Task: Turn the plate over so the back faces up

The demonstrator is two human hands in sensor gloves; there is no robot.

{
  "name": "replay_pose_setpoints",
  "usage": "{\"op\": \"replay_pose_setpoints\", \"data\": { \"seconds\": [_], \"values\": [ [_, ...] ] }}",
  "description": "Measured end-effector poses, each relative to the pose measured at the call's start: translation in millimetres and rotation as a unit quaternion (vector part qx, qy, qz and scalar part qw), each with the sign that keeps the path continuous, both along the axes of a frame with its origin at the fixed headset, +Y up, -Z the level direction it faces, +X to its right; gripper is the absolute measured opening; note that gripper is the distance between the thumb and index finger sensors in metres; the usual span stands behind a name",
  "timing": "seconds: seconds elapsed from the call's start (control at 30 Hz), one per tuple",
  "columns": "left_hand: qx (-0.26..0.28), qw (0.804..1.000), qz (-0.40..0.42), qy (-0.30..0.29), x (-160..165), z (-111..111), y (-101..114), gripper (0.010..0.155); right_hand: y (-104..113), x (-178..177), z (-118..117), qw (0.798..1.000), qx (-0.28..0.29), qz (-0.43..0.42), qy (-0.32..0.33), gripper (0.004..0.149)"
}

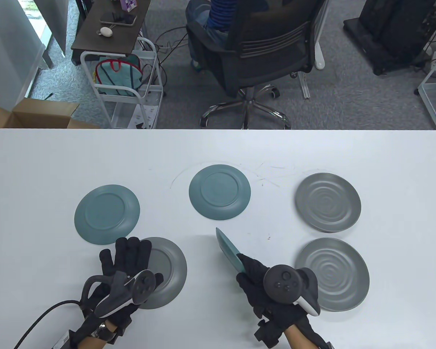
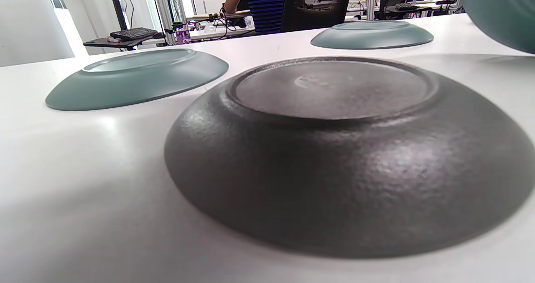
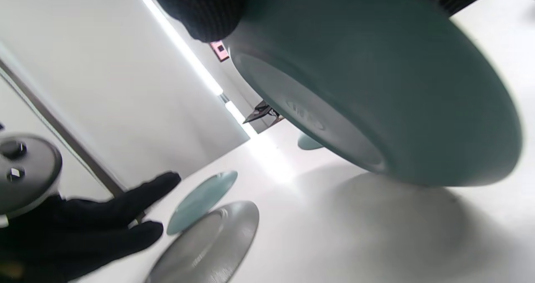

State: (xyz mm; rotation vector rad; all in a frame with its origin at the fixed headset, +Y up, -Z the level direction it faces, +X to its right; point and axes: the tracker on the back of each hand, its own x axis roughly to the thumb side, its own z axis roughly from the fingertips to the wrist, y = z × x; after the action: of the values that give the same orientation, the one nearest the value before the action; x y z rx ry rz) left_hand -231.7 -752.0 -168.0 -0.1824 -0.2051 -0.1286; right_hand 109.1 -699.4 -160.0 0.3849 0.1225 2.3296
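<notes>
My right hand (image 1: 252, 274) grips a teal plate (image 1: 228, 251) by its near rim and holds it tilted on edge above the table. The right wrist view shows the plate's underside (image 3: 376, 86) and a gloved fingertip (image 3: 200, 11) on its rim. My left hand (image 1: 127, 256) is open, its fingers spread flat over the left part of a dark grey plate (image 1: 167, 272) that lies back up. That plate fills the left wrist view (image 2: 342, 149). No left fingers show there.
Two teal plates lie back up at the left (image 1: 107, 213) and the middle (image 1: 219, 191). Two grey plates lie face up at the right, one farther (image 1: 327, 202) and one nearer (image 1: 332, 274). The white table (image 1: 58, 163) ends at its far edge, with an office chair (image 1: 261, 54) behind.
</notes>
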Motion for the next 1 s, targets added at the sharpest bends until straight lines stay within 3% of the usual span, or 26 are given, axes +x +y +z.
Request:
{"op": "replay_pose_setpoints", "data": {
  "seconds": [0.23,0.47,0.77,1.0],
  "values": [
    [0.002,1.0,0.004,0.001,-1,0,1,0.089,-8,25,-14,0.991,-0.057,-0.107,-0.053,0.057],
    [0.002,1.0,0.006,0.002,-2,0,1,0.089,-22,36,-29,0.978,-0.135,-0.137,-0.082,0.062],
    [0.0,1.0,0.008,0.001,-2,-1,2,0.089,-41,42,-47,0.962,-0.237,-0.083,-0.111,0.069],
    [0.001,1.0,0.01,0.0,-3,-1,2,0.089,-47,43,-55,0.955,-0.26,0.016,-0.14,0.074]
  ]
}}
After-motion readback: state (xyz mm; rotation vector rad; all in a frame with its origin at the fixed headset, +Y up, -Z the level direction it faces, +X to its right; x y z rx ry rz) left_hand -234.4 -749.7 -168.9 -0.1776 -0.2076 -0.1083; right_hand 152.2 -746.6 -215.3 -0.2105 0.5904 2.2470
